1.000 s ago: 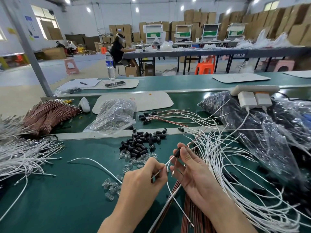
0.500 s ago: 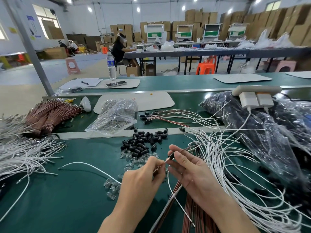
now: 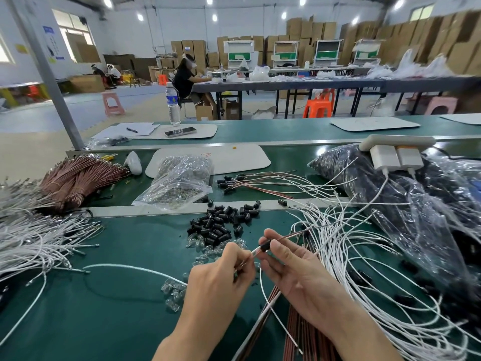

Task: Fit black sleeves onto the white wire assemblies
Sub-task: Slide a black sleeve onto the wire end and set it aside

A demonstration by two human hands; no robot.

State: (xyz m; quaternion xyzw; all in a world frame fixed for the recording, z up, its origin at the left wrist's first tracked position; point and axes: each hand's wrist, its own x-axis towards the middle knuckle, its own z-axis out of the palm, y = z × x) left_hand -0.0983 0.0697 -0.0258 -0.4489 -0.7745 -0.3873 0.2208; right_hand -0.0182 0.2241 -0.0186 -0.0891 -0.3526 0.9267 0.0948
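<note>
Head view: both hands meet low over the green table (image 3: 104,321). The right grip (image 3: 299,277) pinches a black sleeve (image 3: 265,247) between thumb and forefinger, and a thin dark wire (image 3: 299,234) runs out of it up and to the right. The left grip (image 3: 221,277) pinches the pale wire end (image 3: 254,253) at the sleeve's left mouth. Just beyond lies a loose sleeve pile (image 3: 221,222), with clear bulbs (image 3: 174,295) nearby. To the right is a white wire heap (image 3: 364,256); far left, a white wire bundle (image 3: 31,243).

i'm seeing a black sleeve (image 3: 265,247) riding tilted on a white wire (image 3: 261,287), spare sleeves (image 3: 221,224) heaping at 11 o'clock, wire tangle (image 3: 351,259) at 3.
</note>
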